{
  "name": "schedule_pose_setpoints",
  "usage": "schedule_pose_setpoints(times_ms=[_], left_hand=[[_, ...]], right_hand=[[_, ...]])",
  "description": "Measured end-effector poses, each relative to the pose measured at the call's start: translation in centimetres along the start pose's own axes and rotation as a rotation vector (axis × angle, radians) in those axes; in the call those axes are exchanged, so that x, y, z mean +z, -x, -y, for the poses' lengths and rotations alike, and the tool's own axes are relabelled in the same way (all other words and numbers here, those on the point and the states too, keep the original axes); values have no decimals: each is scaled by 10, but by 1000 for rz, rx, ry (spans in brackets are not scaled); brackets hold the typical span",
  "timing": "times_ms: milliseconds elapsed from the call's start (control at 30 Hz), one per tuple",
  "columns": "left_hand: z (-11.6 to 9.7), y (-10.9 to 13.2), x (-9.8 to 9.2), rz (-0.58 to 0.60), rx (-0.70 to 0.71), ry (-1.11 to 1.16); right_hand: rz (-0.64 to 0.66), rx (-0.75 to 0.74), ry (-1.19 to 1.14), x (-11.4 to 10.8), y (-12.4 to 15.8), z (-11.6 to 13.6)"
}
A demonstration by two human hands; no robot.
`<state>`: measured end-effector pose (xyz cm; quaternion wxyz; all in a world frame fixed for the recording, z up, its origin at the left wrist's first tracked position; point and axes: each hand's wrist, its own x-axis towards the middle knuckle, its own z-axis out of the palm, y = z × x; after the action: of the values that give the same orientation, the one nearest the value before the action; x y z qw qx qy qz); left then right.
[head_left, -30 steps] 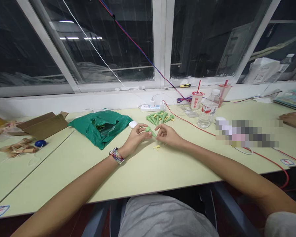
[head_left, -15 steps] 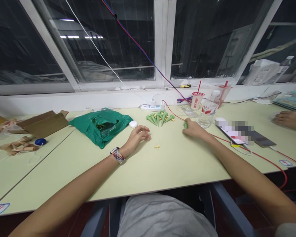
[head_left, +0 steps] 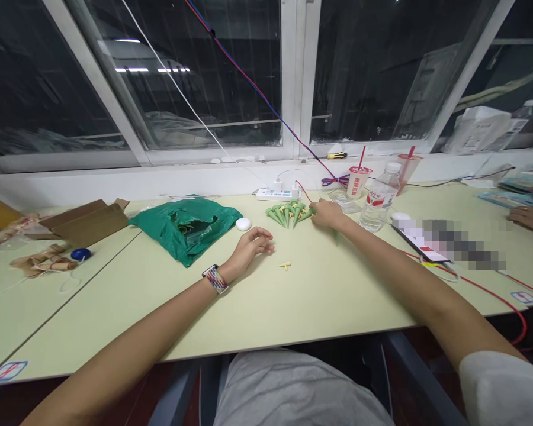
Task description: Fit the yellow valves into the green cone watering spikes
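Several green plant watering spikes [head_left: 286,213] with small yellow valves lie fanned out in a cluster, tips pointing toward me. My right hand [head_left: 329,215] is at the right end of this cluster, its fingers closed; a green tip shows below the palm, from a spike mostly hidden by the hand. My left hand [head_left: 251,251] rests on the table, palm inward, fingers loosely bent and apart, holding nothing. Just right of it, one loose yellow valve [head_left: 285,265] lies on the tabletop.
A torn green plastic bag [head_left: 160,228] and a white round object [head_left: 243,224] lie left. Beyond them sit an open cardboard box [head_left: 86,225] and wooden pieces. On the right stand a water bottle [head_left: 377,204], cups and phones with cables. Another person's hand [head_left: 530,218] is far right.
My right hand has moved left and slightly away from me, to the right end of the spike cluster. My left hand stays in about the same place.
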<state>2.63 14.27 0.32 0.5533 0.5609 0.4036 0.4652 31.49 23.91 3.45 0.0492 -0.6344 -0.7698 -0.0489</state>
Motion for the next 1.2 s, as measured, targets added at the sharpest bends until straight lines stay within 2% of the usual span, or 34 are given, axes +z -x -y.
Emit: schedule_pose_setpoints(times_ms=[133, 267, 400, 500, 667, 767, 867, 933, 1067, 1200], left_hand=[[0, 0, 1, 1, -1, 0], [1, -1, 0, 4, 7, 0], [1, 0, 0, 19, 12, -17], [-2, 2, 0, 39, 35, -63], [-9, 6, 5, 143, 88, -70], [-11, 8, 8, 196, 107, -57], [-12, 9, 9, 198, 108, -17], [-12, 9, 9, 209, 100, 32], [-14, 11, 9, 228, 79, 72], [-14, 12, 11, 212, 96, 8]], right_hand=[[23, 12, 12, 4, -7, -4], [-11, -10, 27, -3, 9, -13], [-164, -109, -21, -12, 39, -12], [-285, -217, -200, -16, 67, 3], [-237, -369, -436, -23, 104, 49], [-223, -453, -440, -29, 113, 70], [-226, -484, -493, -29, 113, 80], [-197, -456, -666, -26, 112, 81], [-69, -317, -1175, -14, 111, 82], [-33, -235, -1383, -9, 111, 87]])
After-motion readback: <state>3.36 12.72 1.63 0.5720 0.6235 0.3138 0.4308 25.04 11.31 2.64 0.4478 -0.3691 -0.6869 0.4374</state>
